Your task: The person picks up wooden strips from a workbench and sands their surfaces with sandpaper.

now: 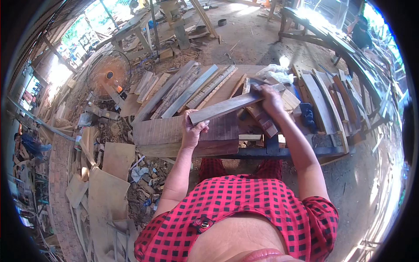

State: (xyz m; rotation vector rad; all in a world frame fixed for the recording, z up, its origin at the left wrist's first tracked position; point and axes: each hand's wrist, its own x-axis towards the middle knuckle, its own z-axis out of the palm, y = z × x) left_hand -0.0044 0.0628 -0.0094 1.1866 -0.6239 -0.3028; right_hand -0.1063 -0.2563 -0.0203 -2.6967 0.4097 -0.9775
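A wooden board (226, 106) slants up to the right above the workbench. My left hand (193, 129) grips its near left end, thumb at the front edge. At the board's far right end is my right hand (271, 98), blurred, with its fingers over a dark item too unclear to name. Beneath the board lies a thick wooden block (186, 134) with a striped top along the bench's near edge. Left of centre, several wood strips (190, 91) rest side by side. A wooden block with a reddish patch (263, 122) lies below my right hand.
More boards (319, 98) and a dark blue cloth (307, 116) lie on the right. Clear plastic wrap (275, 72) sits at the far side. A round fan (109, 75) stands at the left, above scattered offcuts. A person (361, 32) is beyond the long bench (314, 37).
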